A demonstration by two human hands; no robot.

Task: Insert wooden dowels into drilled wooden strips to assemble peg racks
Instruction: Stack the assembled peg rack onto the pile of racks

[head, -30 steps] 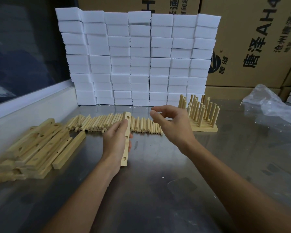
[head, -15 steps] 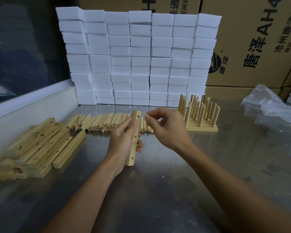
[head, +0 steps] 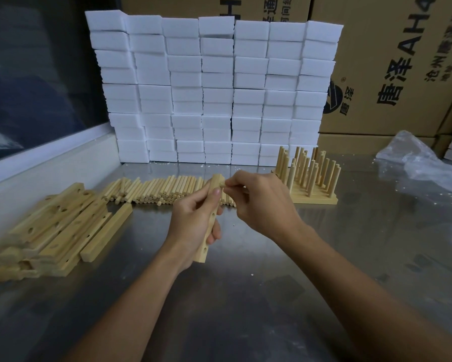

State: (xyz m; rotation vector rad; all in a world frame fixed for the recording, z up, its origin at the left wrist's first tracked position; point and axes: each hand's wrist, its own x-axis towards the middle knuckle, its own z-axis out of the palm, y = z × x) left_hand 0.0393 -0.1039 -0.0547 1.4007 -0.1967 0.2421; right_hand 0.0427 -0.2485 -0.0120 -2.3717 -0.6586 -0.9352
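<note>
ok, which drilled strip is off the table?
The strip gripped in the left hand, tilted above the table. The other bare strips lie piled at the left.

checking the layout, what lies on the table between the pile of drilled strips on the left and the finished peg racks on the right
In the head view, a row of loose dowels lies between the strip pile and the finished peg racks.

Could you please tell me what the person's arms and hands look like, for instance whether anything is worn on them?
Both forearms are bare: no sleeves, gloves, watch or rings show on the left hand or the right hand. Fingernails are short and unpainted.
</note>
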